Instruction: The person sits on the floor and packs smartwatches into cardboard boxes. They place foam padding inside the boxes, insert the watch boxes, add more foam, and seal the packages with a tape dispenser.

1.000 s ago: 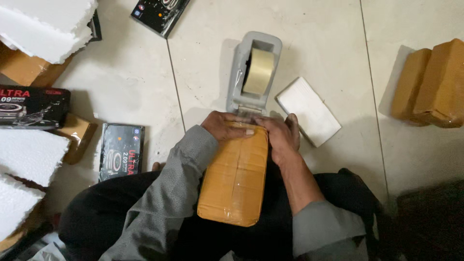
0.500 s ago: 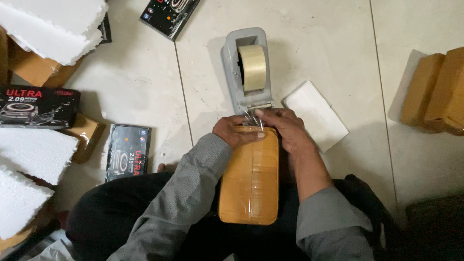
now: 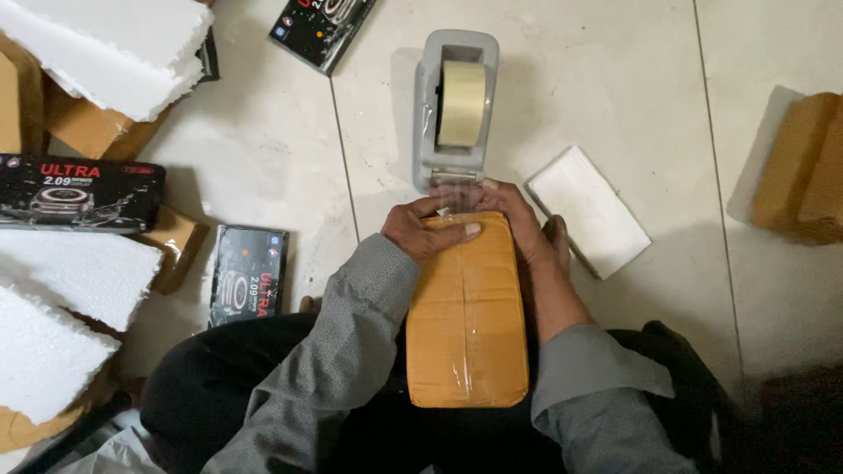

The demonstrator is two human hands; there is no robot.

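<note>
A brown paper-wrapped parcel (image 3: 465, 325) lies lengthwise on my lap, sealed with clear tape. My left hand (image 3: 426, 233) rests across its far end, fingers pressed flat on top. My right hand (image 3: 518, 224) grips the same end from the right side, fingertips at the strip of clear tape coming off the grey tape dispenser (image 3: 455, 105), which stands on the floor just beyond the parcel with a roll of clear tape in it.
A white foam block (image 3: 587, 209) lies right of my hands. Brown wrapped parcels (image 3: 803, 167) sit at the far right. Black product boxes (image 3: 246, 274) and torn white foam sheets (image 3: 53, 325) are scattered on the tiled floor at left.
The parcel has straightened and come closer to the dispenser. My left hand has slid onto the parcel's top; my right hand has shifted to its right edge.
</note>
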